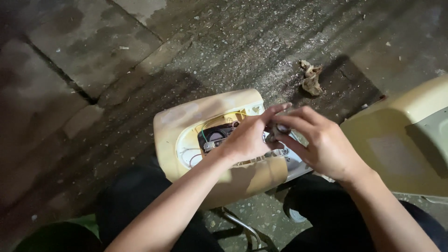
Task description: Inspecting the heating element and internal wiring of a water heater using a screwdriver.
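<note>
A cream-yellow plastic housing [196, 114] lies open side up in front of my knees, with wires and a round dark part [215, 136] showing inside its white inner shell. Both my hands are over its right end. My left hand [249, 137] and my right hand [322, 142] pinch the same small grey-and-white part [278, 130] between their fingertips. The hands hide much of that part and the housing beneath them.
A second cream-yellow body panel [396, 140] rests on the ground at the right. A crumpled brown scrap [311, 78] lies on the wet, gritty concrete beyond the housing. A metal tube [242, 226] runs between my dark-trousered legs at the bottom.
</note>
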